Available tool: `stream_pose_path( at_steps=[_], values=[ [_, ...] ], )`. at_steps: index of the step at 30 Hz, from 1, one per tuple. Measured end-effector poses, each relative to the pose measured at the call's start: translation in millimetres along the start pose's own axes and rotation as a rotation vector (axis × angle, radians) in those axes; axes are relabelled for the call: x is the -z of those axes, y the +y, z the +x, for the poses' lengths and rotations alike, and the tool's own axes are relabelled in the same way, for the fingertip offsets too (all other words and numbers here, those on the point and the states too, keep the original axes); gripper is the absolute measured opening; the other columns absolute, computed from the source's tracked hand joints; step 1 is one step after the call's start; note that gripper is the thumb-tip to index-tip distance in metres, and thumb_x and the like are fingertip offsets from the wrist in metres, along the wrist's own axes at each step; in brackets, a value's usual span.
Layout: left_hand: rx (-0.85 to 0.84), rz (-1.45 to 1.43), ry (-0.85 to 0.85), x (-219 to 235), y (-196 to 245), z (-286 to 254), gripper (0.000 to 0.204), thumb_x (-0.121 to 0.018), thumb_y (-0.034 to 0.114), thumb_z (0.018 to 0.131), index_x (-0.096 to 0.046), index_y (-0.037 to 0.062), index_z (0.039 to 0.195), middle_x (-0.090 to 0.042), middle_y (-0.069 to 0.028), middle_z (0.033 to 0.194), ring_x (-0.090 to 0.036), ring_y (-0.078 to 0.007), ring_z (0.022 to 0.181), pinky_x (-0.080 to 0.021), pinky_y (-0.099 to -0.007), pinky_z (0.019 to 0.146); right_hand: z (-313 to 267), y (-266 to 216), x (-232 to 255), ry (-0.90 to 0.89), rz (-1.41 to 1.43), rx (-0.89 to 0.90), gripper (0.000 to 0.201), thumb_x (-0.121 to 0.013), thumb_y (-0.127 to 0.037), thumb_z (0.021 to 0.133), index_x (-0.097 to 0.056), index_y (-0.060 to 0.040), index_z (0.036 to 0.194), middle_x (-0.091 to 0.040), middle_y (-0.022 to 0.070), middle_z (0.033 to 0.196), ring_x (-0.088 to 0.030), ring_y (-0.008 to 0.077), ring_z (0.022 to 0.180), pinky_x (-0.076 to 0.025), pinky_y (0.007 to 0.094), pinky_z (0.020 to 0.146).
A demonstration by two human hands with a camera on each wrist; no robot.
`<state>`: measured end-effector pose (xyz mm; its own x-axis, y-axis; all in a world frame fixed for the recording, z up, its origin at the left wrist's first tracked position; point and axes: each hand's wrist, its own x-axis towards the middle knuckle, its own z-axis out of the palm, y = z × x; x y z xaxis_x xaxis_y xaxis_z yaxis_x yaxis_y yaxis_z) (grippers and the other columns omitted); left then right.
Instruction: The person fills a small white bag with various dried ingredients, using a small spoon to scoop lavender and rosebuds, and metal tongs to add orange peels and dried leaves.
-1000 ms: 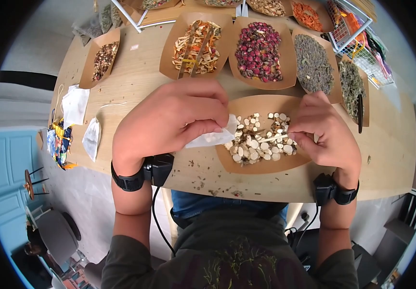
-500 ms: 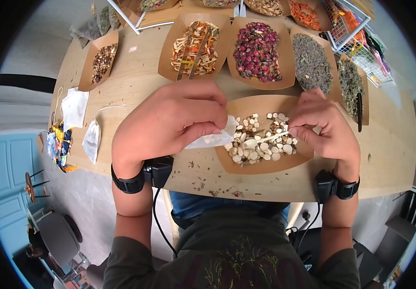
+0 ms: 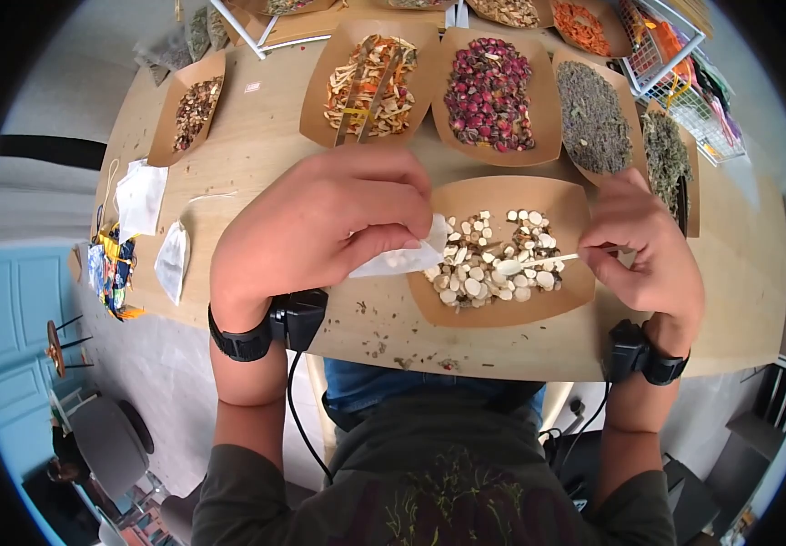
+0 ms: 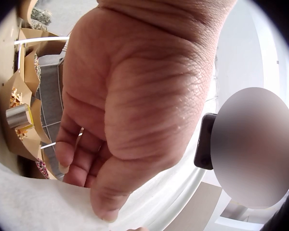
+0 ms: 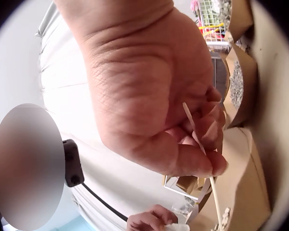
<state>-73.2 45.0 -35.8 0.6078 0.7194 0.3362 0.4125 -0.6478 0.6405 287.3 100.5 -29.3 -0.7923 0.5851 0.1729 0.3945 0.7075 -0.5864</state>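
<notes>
My left hand [image 3: 329, 218] pinches a white drawstring-type fabric pouch [image 3: 398, 263] between thumb and fingers, beside the left rim of a brown paper tray [image 3: 493, 314]. The pouch's pale cloth [image 4: 43, 202] spreads below the thumb in the left wrist view. In my right hand [image 3: 643, 246], thumb and fingertips pinch the thin handle of a small pale spoon [image 3: 543, 261]. Its bowl is over the round, whitish dried slices [image 3: 479, 287] in the tray. The spoon's handle [image 5: 215, 195] runs down past the fingertips in the right wrist view.
Behind stand paper trays of dried peel with tongs [image 3: 370, 91], dark pink rosebuds [image 3: 488, 96] and grey-green herbs [image 3: 596, 118]. More white pouches [image 3: 172, 262] lie at left. A wire basket [image 3: 684, 100] stands back right. Crumbs lie along the front edge.
My right hand has drawn back to the right with the spoon, whose bowl now shows over the slices. The left hand and pouch have stayed nearly in place.
</notes>
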Motion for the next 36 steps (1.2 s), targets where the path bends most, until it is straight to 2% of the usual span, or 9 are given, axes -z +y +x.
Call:
stream_pose_path(
  at_steps=[6, 19, 24, 30, 36],
  values=[
    [0.003, 0.005, -0.005, 1, 1, 1, 0.012, -0.084, 0.001, 0.087, -0.076, 0.0025, 0.097, -0.071, -0.0099, 0.105, -0.071, -0.0293, 0.089, -0.057, -0.0387, 0.077, 8, -2, -24, 0.005, 0.051, 0.046, 0.006, -0.073, 0.001, 0.073, -0.073, -0.0054, 0.074, -0.066, 0.0052, 0.069, -0.058, 0.0290, 0.078, -0.043, 0.0414, 0.088],
    [0.015, -0.004, 0.004, 0, 0, -1, 0.013, -0.084, 0.000, 0.087, -0.076, 0.0030, 0.097, -0.071, -0.0091, 0.104, -0.070, -0.0286, 0.089, -0.056, -0.0378, 0.077, 14, -7, -34, -0.026, -0.008, 0.081, 0.005, -0.078, -0.001, 0.079, -0.075, -0.0055, 0.079, -0.068, 0.0050, 0.074, -0.060, 0.0296, 0.082, -0.043, 0.0420, 0.092],
    [0.012, -0.009, 0.001, 1, 0, 0, 0.012, -0.083, -0.001, 0.087, -0.076, 0.0026, 0.096, -0.071, -0.0092, 0.104, -0.071, -0.0282, 0.090, -0.056, -0.0375, 0.077, 16, -9, -38, 0.023, -0.035, 0.120, 0.004, -0.078, -0.002, 0.081, -0.078, -0.0058, 0.082, -0.069, 0.0049, 0.075, -0.060, 0.0287, 0.083, -0.044, 0.0422, 0.093],
    [0.034, 0.022, 0.100, 2, 2, 1, 0.012, -0.082, -0.004, 0.087, -0.075, 0.0014, 0.097, -0.071, -0.0100, 0.105, -0.070, -0.0268, 0.090, -0.056, -0.0365, 0.077, 15, -1, -37, 0.030, -0.066, 0.047, 0.005, -0.079, -0.003, 0.080, -0.080, -0.0065, 0.084, -0.067, 0.0066, 0.073, -0.062, 0.0289, 0.082, -0.044, 0.0416, 0.091],
    [0.036, 0.003, 0.097, 2, 0, 0, 0.012, -0.082, -0.004, 0.089, -0.075, 0.0013, 0.097, -0.071, -0.0100, 0.105, -0.070, -0.0264, 0.090, -0.057, -0.0366, 0.078, 12, 2, -30, 0.001, -0.070, 0.008, 0.010, -0.080, -0.001, 0.077, -0.080, -0.0043, 0.086, -0.066, 0.0062, 0.074, -0.061, 0.0278, 0.079, -0.041, 0.0426, 0.091]
  ],
)
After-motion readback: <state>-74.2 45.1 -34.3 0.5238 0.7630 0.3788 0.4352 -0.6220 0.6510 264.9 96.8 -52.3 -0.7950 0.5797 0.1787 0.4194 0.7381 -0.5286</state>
